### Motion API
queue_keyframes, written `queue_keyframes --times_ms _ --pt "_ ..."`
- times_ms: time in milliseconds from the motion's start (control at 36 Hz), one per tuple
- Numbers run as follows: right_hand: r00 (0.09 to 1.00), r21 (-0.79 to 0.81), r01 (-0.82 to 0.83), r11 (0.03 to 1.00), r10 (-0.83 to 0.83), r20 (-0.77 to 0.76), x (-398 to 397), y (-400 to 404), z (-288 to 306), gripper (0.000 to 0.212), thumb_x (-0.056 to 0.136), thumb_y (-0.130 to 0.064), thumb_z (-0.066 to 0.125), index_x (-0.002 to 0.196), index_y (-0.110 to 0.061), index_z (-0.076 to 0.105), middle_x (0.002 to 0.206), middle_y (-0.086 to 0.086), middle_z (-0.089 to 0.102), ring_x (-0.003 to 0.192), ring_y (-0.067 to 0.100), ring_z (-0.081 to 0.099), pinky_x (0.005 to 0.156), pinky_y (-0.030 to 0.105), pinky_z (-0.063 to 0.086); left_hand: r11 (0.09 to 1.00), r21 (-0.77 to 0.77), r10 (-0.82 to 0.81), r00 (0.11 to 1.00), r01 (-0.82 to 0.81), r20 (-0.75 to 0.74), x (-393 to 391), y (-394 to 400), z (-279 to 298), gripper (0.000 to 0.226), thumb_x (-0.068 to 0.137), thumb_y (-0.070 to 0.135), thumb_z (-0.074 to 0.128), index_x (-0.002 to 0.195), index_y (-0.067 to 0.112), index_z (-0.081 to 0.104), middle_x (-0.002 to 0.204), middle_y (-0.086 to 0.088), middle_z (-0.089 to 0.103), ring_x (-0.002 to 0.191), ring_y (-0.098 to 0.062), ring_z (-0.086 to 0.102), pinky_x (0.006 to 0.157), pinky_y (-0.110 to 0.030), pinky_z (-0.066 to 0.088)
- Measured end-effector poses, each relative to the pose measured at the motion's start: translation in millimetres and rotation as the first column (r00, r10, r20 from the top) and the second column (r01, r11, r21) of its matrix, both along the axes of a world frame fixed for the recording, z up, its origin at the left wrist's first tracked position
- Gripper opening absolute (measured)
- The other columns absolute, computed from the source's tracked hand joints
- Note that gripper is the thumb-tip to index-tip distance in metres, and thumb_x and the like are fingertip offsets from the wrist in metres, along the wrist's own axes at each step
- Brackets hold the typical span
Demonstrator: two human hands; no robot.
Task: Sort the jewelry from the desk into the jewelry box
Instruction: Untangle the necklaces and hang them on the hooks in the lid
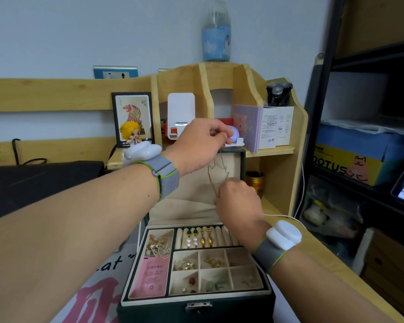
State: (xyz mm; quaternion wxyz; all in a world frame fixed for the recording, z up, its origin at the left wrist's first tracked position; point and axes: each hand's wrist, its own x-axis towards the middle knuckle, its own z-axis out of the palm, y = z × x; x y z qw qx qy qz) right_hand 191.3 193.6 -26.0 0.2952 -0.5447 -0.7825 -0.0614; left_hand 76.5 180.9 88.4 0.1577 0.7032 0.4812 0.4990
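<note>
Though the thin necklace chain is hard to trace against the jewelry box lid, my left hand pinches its top and my right hand pinches it lower, chain strung between them.

I find the jewelry box standing open on the tabletop, nearest me, its lid upright at the back. In its tray, a long compartment lies left, ring rolls sit rear right, and a grid of small compartments lies in front of them. My left hand is at the lid's top edge; my right hand is lower, before the lid's inner face, with a chain running between them. Behind the box stands a wooden shelf unit, a bottle on its top. A figurine stands left on its shelf board, before a framed card; booklets stand right.
</note>
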Motion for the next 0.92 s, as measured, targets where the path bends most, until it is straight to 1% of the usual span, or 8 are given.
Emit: queue_keyframes --times_ms 83,194,250,333,444,583,722,917 --pt "0.999 0.003 0.025 1.0 -0.025 0.037 0 -1 4 0.008 0.095 -0.017 0.063 0.095 -0.012 0.07 0.096 0.005 0.065 0.085 0.027 0.067 0.068 0.033 0.054 1.0 -0.007 0.01 1.0 -0.01 -0.023 -2 0 -2 0.027 0.101 0.005 0.056 0.091 0.025 0.072 0.093 0.004 0.078 0.095 -0.014 0.074 0.097 -0.036 0.057" --pt "0.999 -0.003 0.05 0.999 -0.05 -0.022 2 0 13 0.032 0.099 -0.04 0.058 0.087 -0.012 0.069 0.085 0.006 0.066 0.078 0.028 0.065 0.063 0.031 0.048 1.0 0.011 0.025 1.0 -0.025 -0.019 -3 0 -2 0.025 0.101 0.005 0.055 0.097 0.021 0.074 0.093 0.006 0.079 0.093 -0.011 0.074 0.096 -0.032 0.057" --pt "0.997 0.003 0.054 0.999 -0.053 -0.047 1 0 14 0.036 0.099 -0.044 0.057 0.086 -0.012 0.068 0.081 0.005 0.065 0.075 0.027 0.064 0.061 0.03 0.045 0.999 0.02 0.032 0.999 -0.032 -0.016 -4 0 -3 0.025 0.101 0.006 0.056 0.098 0.022 0.074 0.093 0.008 0.078 0.092 -0.009 0.074 0.095 -0.03 0.057" --pt "0.999 0.037 0.053 0.998 -0.053 -0.01 -1 -3 13 0.03 0.1 -0.039 0.058 0.091 -0.012 0.068 0.086 0.006 0.066 0.079 0.029 0.066 0.062 0.03 0.045 0.999 0.026 0.028 1.0 -0.028 -0.005 -3 1 -4 0.026 0.1 0.006 0.056 0.097 0.025 0.074 0.093 0.009 0.078 0.094 -0.008 0.074 0.096 -0.031 0.057" --pt "0.997 0.074 0.052 0.996 -0.056 0.054 -2 -7 12 0.013 0.098 -0.02 0.059 0.097 -0.012 0.07 0.091 0.008 0.067 0.082 0.03 0.066 0.065 0.034 0.05 0.999 0.032 0.025 1.0 -0.025 0.008 -1 0 -4 0.028 0.1 0.006 0.057 0.093 0.029 0.073 0.094 0.01 0.078 0.097 -0.008 0.073 0.099 -0.032 0.055" --pt "0.991 0.055 0.035 0.998 -0.042 0.123 -2 -13 12 0.017 0.095 -0.004 0.052 0.101 -0.011 0.067 0.098 0.009 0.066 0.088 0.031 0.066 0.071 0.035 0.053 1.0 0.025 0.015 1.0 -0.015 0.016 -1 -3 -1 0.028 0.099 0.006 0.056 0.093 0.028 0.073 0.093 0.01 0.078 0.095 -0.008 0.073 0.098 -0.03 0.055" --pt "0.992 0.038 0.049 0.998 -0.053 0.111 -3 -15 11 0.018 0.094 -0.003 0.052 0.099 -0.01 0.067 0.1 0.009 0.066 0.088 0.03 0.066 0.067 0.032 0.044 1.0 0.011 0.016 1.0 -0.016 0.011 -1 -4 -2 0.026 0.1 0.007 0.057 0.094 0.028 0.073 0.095 0.009 0.078 0.095 -0.006 0.073 0.099 -0.03 0.055" --pt "0.991 0.011 0.037 0.999 -0.039 0.132 -2 -15 8 0.019 0.094 -0.001 0.051 0.102 -0.01 0.066 0.104 0.009 0.066 0.092 0.029 0.066 0.072 0.033 0.049 1.0 0.004 0.023 1.0 -0.023 0.008 0 -5 -2 0.023 0.1 0.007 0.057 0.101 0.022 0.075 0.096 0.008 0.078 0.093 -0.004 0.073 0.092 -0.019 0.053"
